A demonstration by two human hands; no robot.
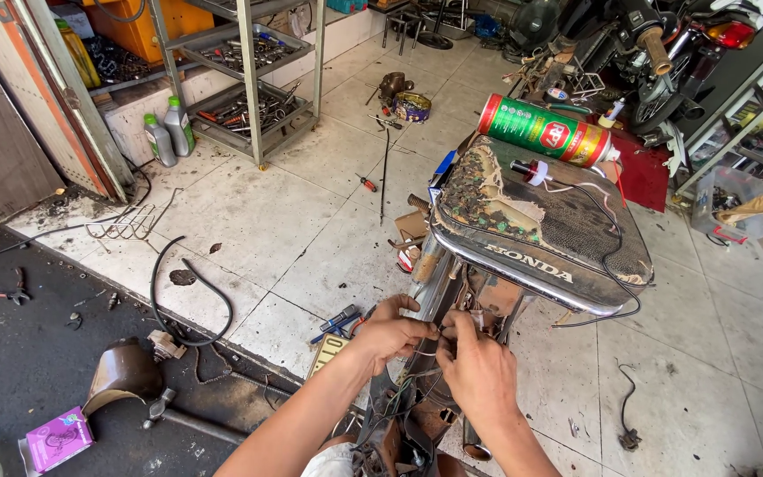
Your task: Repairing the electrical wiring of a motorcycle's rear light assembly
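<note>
Two hands meet under the rear of a worn motorcycle seat (540,221): left hand (390,336) and right hand (479,371) both pinch thin wires (417,375) near centre. A green can (540,131) lies on the seat's far end; a hammer (192,422) lies on the floor at near left.

Seat (567,225) at 12 o'clock from my hands: black w/ worn patches mottled brown-green, cream foam at the tears, chrome trim along the edge. Can (543,131) on it, 1 o'clock: green body, red ends, gold band. Box (57,439) at 9 o'clock: pink-purple. Floor tiles (284,221): off-white, speckled w/ dirt. Mat (19,353) at 9: dark grey. Crate (156,25) at 11: orange.
</note>
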